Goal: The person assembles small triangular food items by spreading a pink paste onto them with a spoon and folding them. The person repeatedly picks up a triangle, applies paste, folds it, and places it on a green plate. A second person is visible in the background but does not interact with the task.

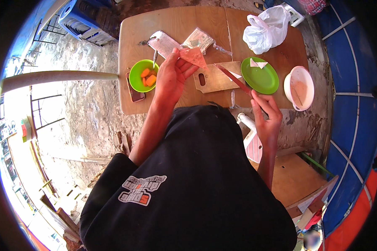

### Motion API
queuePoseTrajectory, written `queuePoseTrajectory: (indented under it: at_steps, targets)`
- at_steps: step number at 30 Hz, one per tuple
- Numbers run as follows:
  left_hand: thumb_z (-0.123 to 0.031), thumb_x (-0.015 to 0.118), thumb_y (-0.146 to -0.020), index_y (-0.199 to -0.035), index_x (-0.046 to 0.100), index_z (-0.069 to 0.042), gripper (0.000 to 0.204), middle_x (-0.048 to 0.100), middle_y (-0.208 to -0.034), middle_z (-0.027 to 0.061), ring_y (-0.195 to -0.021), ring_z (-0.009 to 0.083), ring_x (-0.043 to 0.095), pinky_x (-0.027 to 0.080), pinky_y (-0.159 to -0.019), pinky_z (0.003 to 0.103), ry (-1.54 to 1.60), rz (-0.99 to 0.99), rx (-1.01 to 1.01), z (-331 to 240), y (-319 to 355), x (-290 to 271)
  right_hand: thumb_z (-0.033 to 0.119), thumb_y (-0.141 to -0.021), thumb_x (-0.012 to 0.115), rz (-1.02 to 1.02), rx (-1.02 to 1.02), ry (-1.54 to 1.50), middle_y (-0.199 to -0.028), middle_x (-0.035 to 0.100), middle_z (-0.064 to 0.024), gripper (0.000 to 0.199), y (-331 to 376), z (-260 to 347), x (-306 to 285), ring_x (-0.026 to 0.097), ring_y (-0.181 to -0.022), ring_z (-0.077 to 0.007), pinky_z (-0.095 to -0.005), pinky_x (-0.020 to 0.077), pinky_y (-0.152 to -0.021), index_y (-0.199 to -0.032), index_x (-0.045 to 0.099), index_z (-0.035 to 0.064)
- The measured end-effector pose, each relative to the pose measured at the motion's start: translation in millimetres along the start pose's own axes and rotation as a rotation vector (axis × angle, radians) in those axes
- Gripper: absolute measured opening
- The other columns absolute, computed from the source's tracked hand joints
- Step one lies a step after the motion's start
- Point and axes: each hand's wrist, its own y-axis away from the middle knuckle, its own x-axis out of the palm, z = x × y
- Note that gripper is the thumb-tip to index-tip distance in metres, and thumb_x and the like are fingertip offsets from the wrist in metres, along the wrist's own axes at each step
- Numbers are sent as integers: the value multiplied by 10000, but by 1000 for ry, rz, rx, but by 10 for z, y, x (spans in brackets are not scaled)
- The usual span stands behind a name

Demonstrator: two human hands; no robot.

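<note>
My left hand (pixel 171 75) is raised over the table, its thumb and fingers holding a thin, flat, orange-pink triangle (pixel 194 57); what it is made of I cannot tell. My right hand (pixel 266 109) grips a knife (pixel 233 78) with a reddish blade, which points up and left over a wooden cutting board (pixel 211 77). Partly behind the blade, a white piece shows on the board. Right of the board is a green oval plate (pixel 262 82) with small white triangular pieces (pixel 259 63). A green bowl (pixel 133 78) at left holds orange chunks (pixel 150 79) and a utensil.
A pink-white bowl (pixel 309 90) with brownish contents and a utensil stands at the table's right edge. Farther back lie a white plastic bag (pixel 267 30), a clear-wrapped pack (pixel 198 40) and a pale flat packet (pixel 162 43). A phone (pixel 137 96) lies partly under the green bowl.
</note>
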Motion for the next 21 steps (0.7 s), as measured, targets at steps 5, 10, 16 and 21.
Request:
queuePoseTrajectory:
  at_steps: [5, 10, 16, 21]
  targets:
    - [-221, 418, -1010, -1111, 535, 24, 289, 637, -1117, 182, -1059, 266, 630, 509, -943, 386, -55, 66, -65, 2, 20, 21, 43, -845, 662, -6, -63, 64, -857, 601, -61, 264, -155, 14, 13, 590, -781, -182, -296, 465, -694, -1098, 703, 109]
    - [-218, 408, -1013, -1135, 535, 52, 322, 642, -1115, 180, -1047, 255, 637, 513, -935, 370, -100, 65, -126, 0, 54, 44, 50, -840, 665, 50, -156, 113, -862, 604, -66, 253, -272, 12, 13, 587, -780, -208, -312, 467, -709, -1082, 708, 109]
    - [-219, 400, -1015, -1158, 530, 61, 341, 636, -1134, 184, -1052, 256, 634, 514, -934, 365, -37, 118, -193, 12, 66, 18, 33, -864, 640, 52, -128, 80, -880, 620, -65, 235, -288, -10, 71, 604, -796, -166, -279, 476, -711, -1091, 692, 58]
    - [-219, 409, -1009, -1139, 540, 64, 338, 637, -1136, 184, -1019, 248, 646, 522, -906, 351, -64, 69, -182, 46, 79, 54, 24, -879, 623, 66, -100, 76, -891, 631, -63, 227, -277, -17, 93, 615, -806, -136, -259, 482, -710, -1098, 683, 29]
